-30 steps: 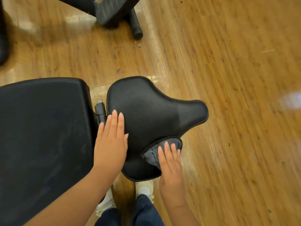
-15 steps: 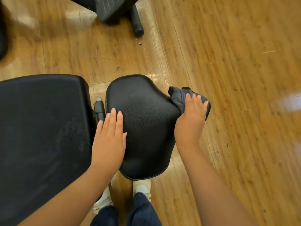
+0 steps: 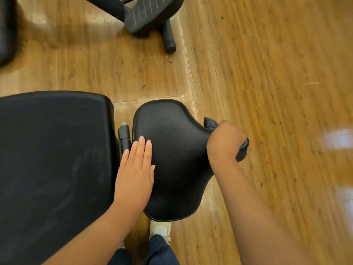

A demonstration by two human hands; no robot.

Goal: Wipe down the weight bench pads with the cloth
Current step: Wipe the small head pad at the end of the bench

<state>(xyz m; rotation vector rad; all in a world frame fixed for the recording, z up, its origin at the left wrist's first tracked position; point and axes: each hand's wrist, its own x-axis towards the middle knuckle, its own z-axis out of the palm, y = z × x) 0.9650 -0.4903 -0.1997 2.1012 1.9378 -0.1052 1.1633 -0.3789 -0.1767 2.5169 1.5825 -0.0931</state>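
Observation:
The small black seat pad (image 3: 175, 150) sits in the middle, its narrow tip pointing right. Beside it on the left lies the large black back pad (image 3: 53, 159), joined by a black hinge (image 3: 124, 136). My left hand (image 3: 135, 173) rests flat on the seat pad's left edge, fingers together, holding nothing. At the narrow tip, my right hand (image 3: 225, 140) is closed around the dark grey cloth (image 3: 242, 150). The cloth wraps the tip, which is hidden beneath it, and pokes out above and below my fist.
Wooden floor (image 3: 277, 83) lies all around. A black machine base with a foot plate (image 3: 150, 14) and a rubber-capped bar (image 3: 169, 39) stands at the top. Another black pad edge (image 3: 5, 31) shows at the top left. My shoes and jeans (image 3: 160, 243) are under the seat.
My right hand swept the cloth from the seat pad's near side up to its narrow tip, then curled into a fist around the tip. My left hand stayed in place.

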